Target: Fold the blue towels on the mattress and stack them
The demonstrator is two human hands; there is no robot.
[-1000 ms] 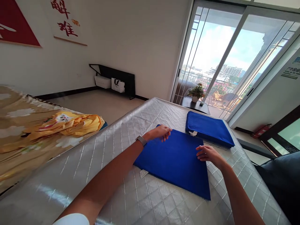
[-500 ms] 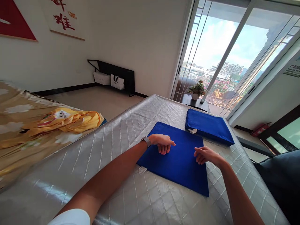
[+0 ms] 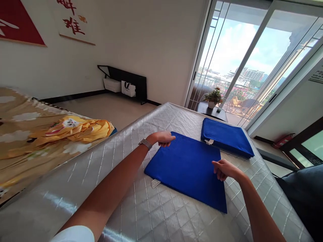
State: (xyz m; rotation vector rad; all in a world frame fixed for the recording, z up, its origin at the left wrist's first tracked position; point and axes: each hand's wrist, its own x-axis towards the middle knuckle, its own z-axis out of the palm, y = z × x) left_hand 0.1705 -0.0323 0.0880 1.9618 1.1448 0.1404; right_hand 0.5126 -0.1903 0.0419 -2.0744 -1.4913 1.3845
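Quilted mattress [image 3: 161,215], blue cloth [image 3: 188,168] between hands

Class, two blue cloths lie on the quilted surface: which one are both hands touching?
The nearer, flat blue cloth: left hand and right hand touch it. The folded stack lies untouched.

The folded cloth [image 3: 188,168] and the stack of cloths [image 3: 227,136] are royal blue; the mattress [image 3: 131,201] is silver with diamond quilting; the bedspread [image 3: 30,148] is tan with yellow cartoon print.
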